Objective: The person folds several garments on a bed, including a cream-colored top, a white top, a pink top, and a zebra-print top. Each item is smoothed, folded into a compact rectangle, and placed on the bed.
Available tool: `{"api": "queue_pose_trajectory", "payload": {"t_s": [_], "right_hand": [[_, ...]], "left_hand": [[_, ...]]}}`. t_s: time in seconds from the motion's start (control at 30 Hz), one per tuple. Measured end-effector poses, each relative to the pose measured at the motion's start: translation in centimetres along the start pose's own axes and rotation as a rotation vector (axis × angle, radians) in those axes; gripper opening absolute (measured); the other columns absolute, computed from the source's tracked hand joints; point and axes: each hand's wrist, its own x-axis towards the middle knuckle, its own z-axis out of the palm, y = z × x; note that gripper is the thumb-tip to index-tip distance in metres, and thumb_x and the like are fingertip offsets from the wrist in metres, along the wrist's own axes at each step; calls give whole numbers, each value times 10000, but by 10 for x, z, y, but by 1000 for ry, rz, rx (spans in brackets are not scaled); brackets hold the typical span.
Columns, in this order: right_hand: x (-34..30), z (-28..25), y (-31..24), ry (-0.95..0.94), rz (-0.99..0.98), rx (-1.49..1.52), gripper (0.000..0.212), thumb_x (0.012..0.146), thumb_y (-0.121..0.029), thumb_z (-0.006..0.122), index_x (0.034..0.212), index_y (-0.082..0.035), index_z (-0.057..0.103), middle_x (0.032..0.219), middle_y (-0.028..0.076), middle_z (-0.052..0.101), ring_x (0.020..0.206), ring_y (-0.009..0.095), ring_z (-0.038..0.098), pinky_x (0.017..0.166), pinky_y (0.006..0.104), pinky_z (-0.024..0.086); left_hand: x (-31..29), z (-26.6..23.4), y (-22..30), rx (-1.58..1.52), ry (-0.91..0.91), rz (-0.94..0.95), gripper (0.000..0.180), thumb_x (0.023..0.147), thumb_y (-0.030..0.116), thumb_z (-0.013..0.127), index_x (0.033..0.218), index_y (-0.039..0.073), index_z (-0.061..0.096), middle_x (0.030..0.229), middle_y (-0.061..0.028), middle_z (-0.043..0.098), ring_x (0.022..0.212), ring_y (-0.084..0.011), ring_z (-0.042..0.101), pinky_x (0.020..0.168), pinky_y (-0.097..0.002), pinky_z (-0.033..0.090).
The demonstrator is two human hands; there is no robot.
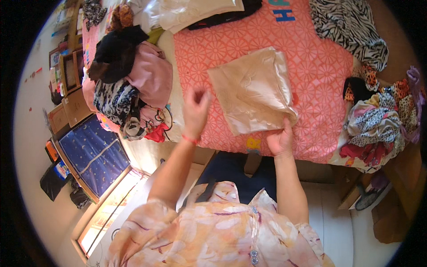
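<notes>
A folded cream satin cloth (253, 89) with a shiny surface lies on a pink patterned bedspread (320, 107). Its near right corner is pinched by my right hand (281, 139), thumb on top and the other fingers partly hidden beneath. Left of the cloth and apart from it, my left hand (195, 111) hovers over the bed's near edge. Its fingers look curled but are smeared by motion, and no object shows in them.
At the left lies a heap of clothes, with a black garment (118, 51) and a pink cloth (151, 73). Folded white fabric (200, 13) sits at the far side. On the right are a zebra-striped cloth (351, 31) and a mixed pile of clothes (378, 120).
</notes>
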Motion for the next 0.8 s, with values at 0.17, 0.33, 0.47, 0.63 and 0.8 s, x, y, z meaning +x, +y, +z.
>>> {"api": "queue_pose_trajectory", "payload": {"t_s": [0.17,0.33,0.47,0.63,0.8], "right_hand": [[-3,14,5,-6,6,-89,489,919,-400,522,1300,-99,458,1326,35,488,1231,212,427,1064,396,302],[6,1,-5,-61,1,-104,492,949,-421,446,1323,-102,432,1347,48,466,1240,226,420,1053,412,317],[2,8,-17,-42,21,-57,515,939,-443,454,1335,-116,420,1353,58,457,1249,240,413,1052,442,315],[-21,4,-29,42,-61,-357,559,876,-424,587,1324,-131,424,1323,87,477,1221,262,444,1004,468,372],[-9,15,-29,119,-105,-309,425,915,-363,551,1258,-124,471,1222,68,547,1093,232,531,890,435,461]], "left_hand": [[-98,29,-79,-444,-461,-705,167,823,151,655,915,26,596,747,-18,581,667,-112,548,584,-249,452],[-101,48,-91,-696,-330,-902,166,853,162,626,972,51,597,757,15,558,666,-107,544,542,-252,442],[-89,26,-83,-512,-439,-509,323,878,230,618,1112,19,551,953,-56,614,861,-138,594,733,-265,487],[6,2,-57,-669,-199,-457,393,858,232,636,1161,0,539,1007,-66,611,911,-144,586,771,-279,481],[63,30,-41,-776,-250,-496,348,828,180,653,1112,0,564,930,-58,626,826,-160,609,699,-290,497]]}}
